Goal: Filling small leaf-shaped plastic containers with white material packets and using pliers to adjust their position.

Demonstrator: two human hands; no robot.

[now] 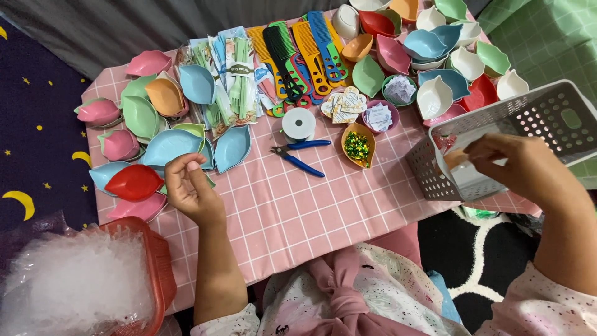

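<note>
Over the pink checked tabletop (292, 205), the right hand (519, 165) reaches into a tilted grey basket (547, 118), its grip pinched on a small orange-tan piece (454, 158), apparently tipped for access. The left hand (193, 190) hovers beside a red leaf-shaped dish (134, 182), fingers curled loosely, clamped on nothing.

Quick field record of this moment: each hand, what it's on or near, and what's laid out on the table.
Left hand: raised over the pink checked cloth, fingers pinched; anything held is too small to tell
Nearest to left hand: red leaf-shaped dish
Right hand: reaching into the grey basket, fingers on a pale item
Table centre: white ribbon spool, blue-handled pliers
Table back: combs
Lower left: red basket holding white filling
</note>
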